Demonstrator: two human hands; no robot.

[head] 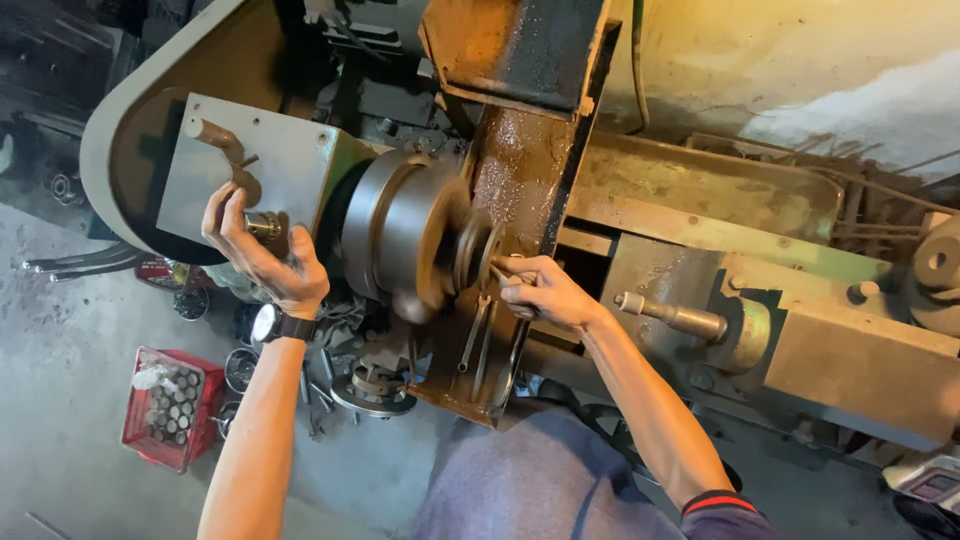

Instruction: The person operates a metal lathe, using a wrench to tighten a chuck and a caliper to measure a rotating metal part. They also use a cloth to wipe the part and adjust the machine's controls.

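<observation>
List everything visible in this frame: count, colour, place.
lathe: one, grey-green, across the frame
chuck: one, dark metal, centre
round workpiece: one, metal, on the chuck face
control knob: one, silver, on the headstock at left
tailstock spindle: one, silver, right of centre
red crate: one, holding metal parts, floor lower left
loose metal parts: several, grey, floor below the chuck
wristwatch: one, dark strap, left wrist
left hand: at the control knob
right hand: holds a thin tool by the workpiece
</observation>
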